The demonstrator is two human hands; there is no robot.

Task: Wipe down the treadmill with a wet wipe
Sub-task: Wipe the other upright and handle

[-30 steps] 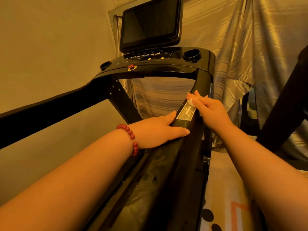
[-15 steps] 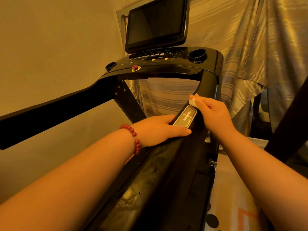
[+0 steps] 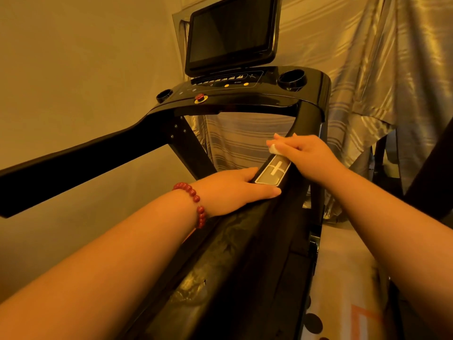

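Note:
A black treadmill fills the view, with a dark screen (image 3: 231, 33) above its console (image 3: 245, 94). Its right handrail (image 3: 264, 217) runs toward me and carries a silver plus/minus button panel (image 3: 273, 173). My right hand (image 3: 308, 153) holds a small folded white wet wipe (image 3: 274, 148) and presses it on the rail just above the panel. My left hand (image 3: 235, 190), with a red bead bracelet on the wrist, rests on the rail just below the panel, thumb across the top and fingers over its left side.
The left handrail (image 3: 85, 160) reaches out at the left. Two cup holders (image 3: 291, 79) and a red stop button (image 3: 199, 97) sit on the console. Striped shiny curtains (image 3: 367, 69) hang behind. A plain wall stands on the left, and a patterned mat (image 3: 343, 290) lies at the lower right.
My right hand has slid the wipe up the rail, off the button panel to just above it. My left hand stays on the rail. The view has shifted slightly.

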